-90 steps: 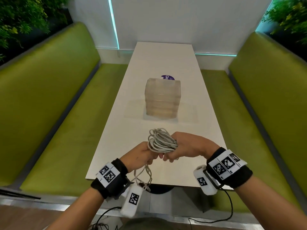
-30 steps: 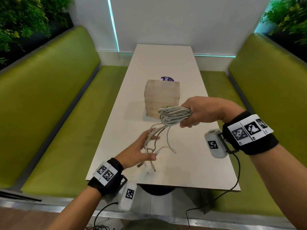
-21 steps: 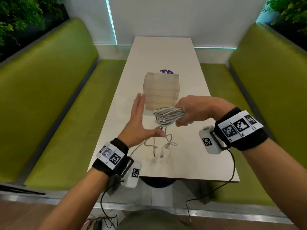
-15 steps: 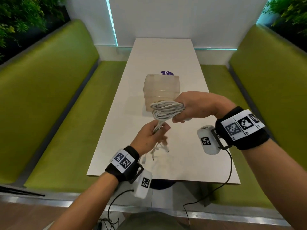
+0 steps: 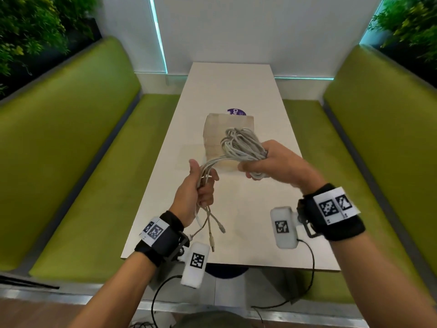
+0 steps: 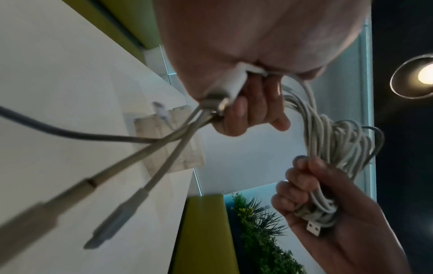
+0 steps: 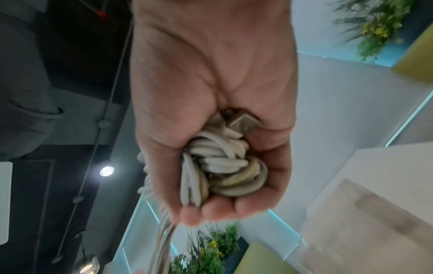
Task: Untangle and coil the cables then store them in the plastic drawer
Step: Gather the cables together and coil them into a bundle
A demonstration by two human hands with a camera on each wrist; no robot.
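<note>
A bundle of white coiled cables (image 5: 241,144) is held above the table; my right hand (image 5: 269,165) grips it, fingers wrapped round the loops (image 7: 218,166). Loose cable ends (image 5: 208,223) trail from the coil to my left hand (image 5: 201,183), which grips them in a fist (image 6: 246,103), with several plugs (image 6: 112,228) hanging below. A USB plug (image 6: 314,228) pokes out of the right fist. The translucent plastic drawer unit (image 5: 227,131) stands on the table just beyond the coil, its drawers closed.
The long white table (image 5: 236,86) runs away from me between two green benches (image 5: 71,150) (image 5: 378,138). A purple round sticker (image 5: 236,111) lies behind the drawer unit. Plants fill both upper corners.
My left hand, flat and open beside the drawer unit 0.7 s ago, has closed round the trailing cable ends. The right hand has kept its grip, tilting the coil upward.
</note>
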